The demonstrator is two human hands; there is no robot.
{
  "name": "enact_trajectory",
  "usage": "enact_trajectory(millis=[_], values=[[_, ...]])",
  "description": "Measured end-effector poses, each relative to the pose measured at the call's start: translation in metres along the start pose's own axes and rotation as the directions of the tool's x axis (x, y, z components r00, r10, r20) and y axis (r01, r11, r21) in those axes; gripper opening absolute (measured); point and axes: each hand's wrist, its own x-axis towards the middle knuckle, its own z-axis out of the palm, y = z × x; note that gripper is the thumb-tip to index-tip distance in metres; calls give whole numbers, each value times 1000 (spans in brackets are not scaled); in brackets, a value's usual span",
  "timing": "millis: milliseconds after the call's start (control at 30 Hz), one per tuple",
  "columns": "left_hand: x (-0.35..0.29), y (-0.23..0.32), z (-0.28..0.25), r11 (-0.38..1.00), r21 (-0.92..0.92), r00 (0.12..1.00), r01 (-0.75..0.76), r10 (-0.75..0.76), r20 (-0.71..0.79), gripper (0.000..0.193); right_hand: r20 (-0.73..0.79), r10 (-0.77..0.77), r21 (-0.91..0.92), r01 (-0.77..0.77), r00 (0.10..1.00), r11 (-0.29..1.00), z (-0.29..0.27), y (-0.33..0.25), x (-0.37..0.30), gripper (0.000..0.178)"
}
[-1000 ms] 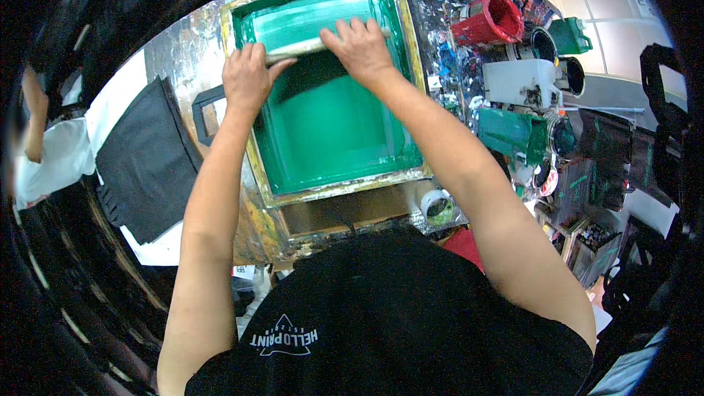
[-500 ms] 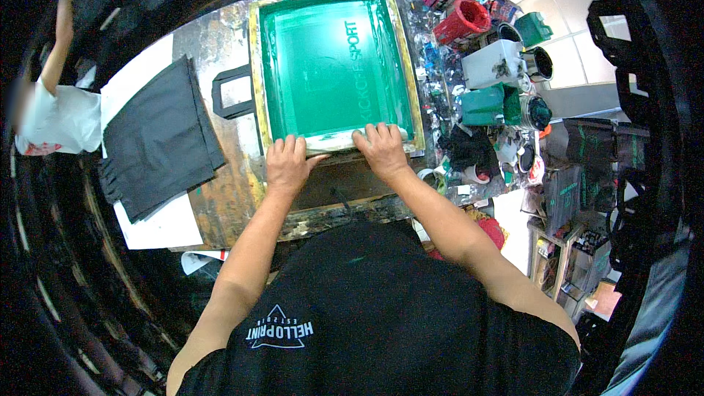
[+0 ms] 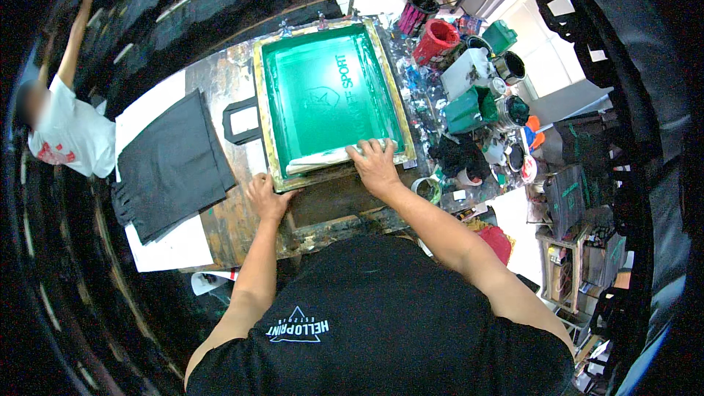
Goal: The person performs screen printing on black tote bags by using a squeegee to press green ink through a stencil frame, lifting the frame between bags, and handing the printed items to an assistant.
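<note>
A screen printing frame (image 3: 261, 103) with a yellowish, ink-stained rim lies on the table, wet green ink (image 3: 304, 95) spread over its mesh. Along its near inner edge rests a pale squeegee (image 3: 319, 164). My right hand (image 3: 378, 169) has its fingers closed over the squeegee's right end. At the frame's near left corner, my left hand (image 3: 267, 199) grips the rim, the thumb beneath its near edge. From under the frame's left side sticks out the handle of a black cloth bag (image 3: 229, 123); the rest of the bag is hidden.
Stacked black cloth pieces (image 3: 172, 169) lie over a white sheet at the left. Ink tubs, including a red bucket (image 3: 438, 42) and a green container (image 3: 469, 111), crowd the right side. Another person (image 3: 77, 128) in a white shirt stands far left, an arm raised.
My left hand has come off the squeegee and moved left onto the frame's near corner. The right hand stays on the squeegee. The head view has shifted and turned slightly.
</note>
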Motion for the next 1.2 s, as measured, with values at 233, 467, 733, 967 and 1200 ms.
enact_trajectory(millis=[233,467,733,967,1200], values=[[10,15,-34,814,-581,975,35,-155,-159,84,-142,-82,40,88,986,995,-93,8,43,44],[117,116,-159,507,-799,846,-322,-224,-484,85,-489,-162,-153,98,857,983,-207,26,183,49],[74,34,20,920,74,917,384,-390,90,94,-492,-134,2,155,860,988,-263,37,258,61],[122,-7,33,891,-421,959,170,-248,-137,32,-405,-117,-20,119,907,993,-281,43,294,63],[180,-80,-124,537,-777,864,329,-503,17,21,-116,31,-7,-32,993,999,-302,41,325,77]])
